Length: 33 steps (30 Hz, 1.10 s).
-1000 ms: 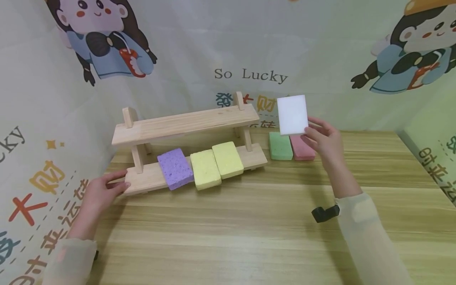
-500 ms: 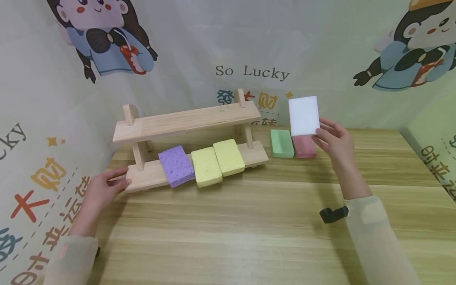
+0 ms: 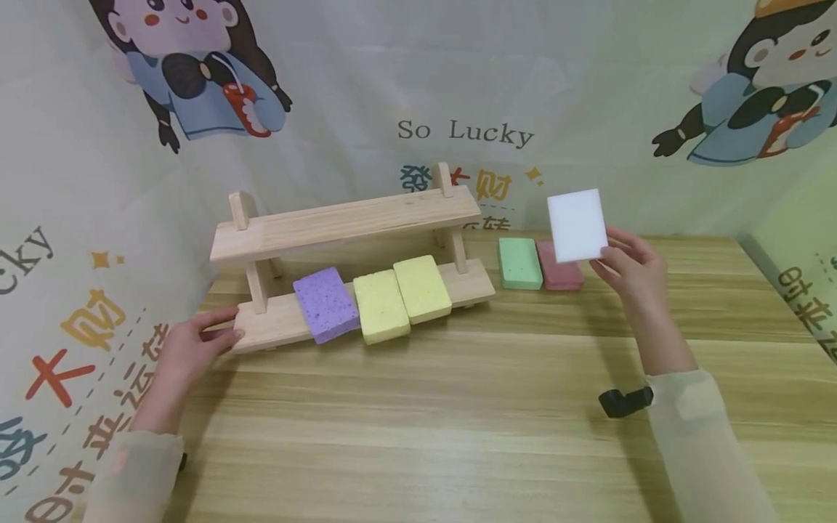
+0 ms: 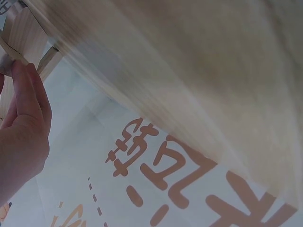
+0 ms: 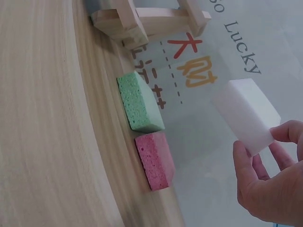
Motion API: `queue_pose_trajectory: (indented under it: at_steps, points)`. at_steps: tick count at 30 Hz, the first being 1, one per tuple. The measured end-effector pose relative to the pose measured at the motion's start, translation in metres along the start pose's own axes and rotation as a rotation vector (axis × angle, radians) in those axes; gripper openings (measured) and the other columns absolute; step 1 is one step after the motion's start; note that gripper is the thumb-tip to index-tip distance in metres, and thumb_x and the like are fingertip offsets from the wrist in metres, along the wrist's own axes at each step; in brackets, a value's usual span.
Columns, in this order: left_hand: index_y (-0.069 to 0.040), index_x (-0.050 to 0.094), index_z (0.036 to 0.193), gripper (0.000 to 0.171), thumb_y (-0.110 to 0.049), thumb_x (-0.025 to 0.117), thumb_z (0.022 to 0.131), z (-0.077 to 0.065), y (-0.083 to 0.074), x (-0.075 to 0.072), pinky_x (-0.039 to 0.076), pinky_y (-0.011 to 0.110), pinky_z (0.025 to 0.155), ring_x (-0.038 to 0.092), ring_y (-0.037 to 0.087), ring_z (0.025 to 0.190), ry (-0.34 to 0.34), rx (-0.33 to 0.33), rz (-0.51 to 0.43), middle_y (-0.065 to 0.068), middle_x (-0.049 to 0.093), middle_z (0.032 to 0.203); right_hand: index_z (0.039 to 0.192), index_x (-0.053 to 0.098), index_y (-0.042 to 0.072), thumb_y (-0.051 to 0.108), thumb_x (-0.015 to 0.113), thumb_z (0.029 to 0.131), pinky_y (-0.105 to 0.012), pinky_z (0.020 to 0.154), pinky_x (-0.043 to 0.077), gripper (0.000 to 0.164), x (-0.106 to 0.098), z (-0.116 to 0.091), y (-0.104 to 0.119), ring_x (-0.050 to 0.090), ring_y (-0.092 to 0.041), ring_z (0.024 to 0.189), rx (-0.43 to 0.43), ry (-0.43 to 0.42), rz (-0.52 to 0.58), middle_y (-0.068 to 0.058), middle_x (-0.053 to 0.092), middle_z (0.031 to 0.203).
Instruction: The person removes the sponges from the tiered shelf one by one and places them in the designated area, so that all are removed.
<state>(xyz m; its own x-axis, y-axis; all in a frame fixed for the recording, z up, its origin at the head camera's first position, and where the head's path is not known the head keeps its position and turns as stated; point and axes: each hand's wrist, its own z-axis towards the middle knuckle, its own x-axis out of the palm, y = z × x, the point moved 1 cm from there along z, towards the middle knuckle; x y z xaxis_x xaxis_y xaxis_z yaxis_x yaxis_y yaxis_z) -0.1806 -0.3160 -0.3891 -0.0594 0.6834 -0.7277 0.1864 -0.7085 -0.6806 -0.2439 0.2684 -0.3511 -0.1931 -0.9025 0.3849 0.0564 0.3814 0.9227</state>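
Note:
My right hand point(image 3: 631, 269) pinches a white sponge point(image 3: 578, 225) by its lower right corner, held up above the table. In the right wrist view the thumb and fingers of the right hand point(image 5: 272, 182) grip one end of that block. At the left, my left hand point(image 3: 192, 345) holds the end of the lower board of a two-tier wooden shelf point(image 3: 346, 221). A purple sponge point(image 3: 326, 305) and two yellow sponges point(image 3: 381, 307) lie side by side on the lower board, overhanging its front edge. The left wrist view shows the left hand point(image 4: 26, 118) at the wood.
A green sponge point(image 3: 520, 263) and a pink sponge point(image 3: 561, 266) lie together on the wood-grain table point(image 3: 418, 421), right of the shelf. A printed cloth point(image 3: 588, 87) stands behind and at both sides.
My right hand has carried the white sponge rightward and slightly down, uncovering more of the pink sponge. The left hand stays at the shelf's end.

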Motion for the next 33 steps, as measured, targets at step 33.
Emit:
queue_pose_trajectory:
  at_steps: [33]
  points:
    - [0.001,0.049,0.144,0.051,-0.023,0.06,0.1,-0.001,-0.003,-0.001,0.043,0.007,0.066,0.057,0.045,0.123,0.017,-0.007,-0.004,0.033,0.05,0.142,0.092,0.074,0.013,0.0,0.065,0.093,-0.022,0.066,0.059,0.016,-0.052,0.008,-0.001,0.072,-0.012,0.071,0.184,-0.145,0.125,0.004,0.072,0.086]
